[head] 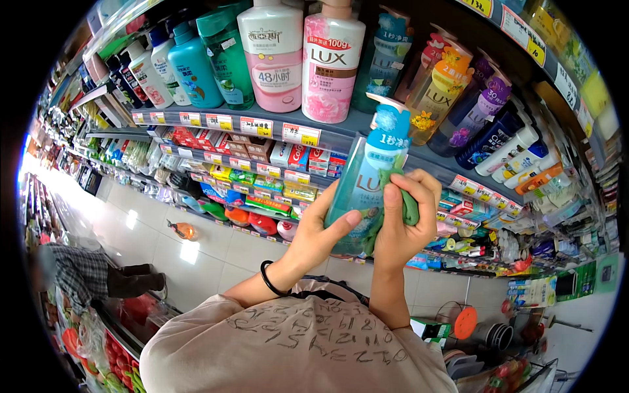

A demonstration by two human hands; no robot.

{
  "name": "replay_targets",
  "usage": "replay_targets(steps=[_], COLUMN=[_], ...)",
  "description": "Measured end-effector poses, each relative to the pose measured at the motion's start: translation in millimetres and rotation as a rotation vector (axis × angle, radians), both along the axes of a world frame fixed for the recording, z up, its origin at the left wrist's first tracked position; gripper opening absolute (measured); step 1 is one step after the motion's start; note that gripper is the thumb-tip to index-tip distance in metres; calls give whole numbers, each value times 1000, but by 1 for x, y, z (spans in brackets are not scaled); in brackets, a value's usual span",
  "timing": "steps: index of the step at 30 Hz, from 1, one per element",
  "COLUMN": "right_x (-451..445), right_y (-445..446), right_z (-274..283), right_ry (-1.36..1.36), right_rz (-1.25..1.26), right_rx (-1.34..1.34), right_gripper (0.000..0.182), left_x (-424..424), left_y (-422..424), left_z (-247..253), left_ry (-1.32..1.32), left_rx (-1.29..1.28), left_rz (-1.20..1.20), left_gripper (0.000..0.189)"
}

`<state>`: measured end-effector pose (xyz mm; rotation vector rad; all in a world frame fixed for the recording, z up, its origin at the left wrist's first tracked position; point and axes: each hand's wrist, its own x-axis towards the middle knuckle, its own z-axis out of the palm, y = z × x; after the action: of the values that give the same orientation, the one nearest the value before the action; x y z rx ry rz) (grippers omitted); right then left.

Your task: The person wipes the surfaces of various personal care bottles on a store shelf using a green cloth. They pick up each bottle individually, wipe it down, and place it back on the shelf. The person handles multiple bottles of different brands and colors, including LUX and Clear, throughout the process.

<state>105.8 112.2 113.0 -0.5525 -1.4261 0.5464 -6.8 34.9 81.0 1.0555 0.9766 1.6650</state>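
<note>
A teal Lux pump bottle (351,196) with a blue collar label is held tilted in front of the shelves. My left hand (322,228) grips its lower left side, thumb across the front. A bunched green cloth (410,209) is pinched in my right hand (410,216), pressed against the bottle's right side. Part of the bottle's front label is hidden by the cloth and fingers. Just behind, on the upper shelf (275,117), stand a white and pink Lux pump bottle (328,73) and a similar teal pump bottle (381,64).
More shampoo and wash bottles line the shelf, including a yellow pump bottle (437,96) and a green bottle (228,64). Toothpaste boxes (295,156) fill the shelf below. An orange spray bottle (183,230) is on the tiled floor. At left is another person (81,272).
</note>
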Motion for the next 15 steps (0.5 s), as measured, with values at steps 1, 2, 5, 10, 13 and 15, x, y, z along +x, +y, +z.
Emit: replay_targets(steps=[1, 2, 5, 10, 13, 15], right_x=[-3, -6, -6, -1, -1, 0], right_y=[0, -1, -5, 2, 9, 4], right_z=[3, 6, 10, -2, 3, 21], right_ry=[-13, -26, -131, -119, 103, 109], right_rz=[2, 3, 34, 39, 10, -42], right_rx=[34, 69, 131, 6, -190, -38], right_gripper=[19, 19, 21, 14, 11, 12], left_x=[-3, -6, -11, -19, -19, -14], left_y=[-1, 0, 4, 4, 5, 5], left_z=[2, 3, 5, 16, 22, 23], left_ry=[0, 1, -168, -366, -334, -312], left_rx=[-4, -8, -2, -12, -45, -28], left_rz=[-6, -12, -28, -128, -215, -205], left_gripper=[61, 61, 57, 52, 68, 67])
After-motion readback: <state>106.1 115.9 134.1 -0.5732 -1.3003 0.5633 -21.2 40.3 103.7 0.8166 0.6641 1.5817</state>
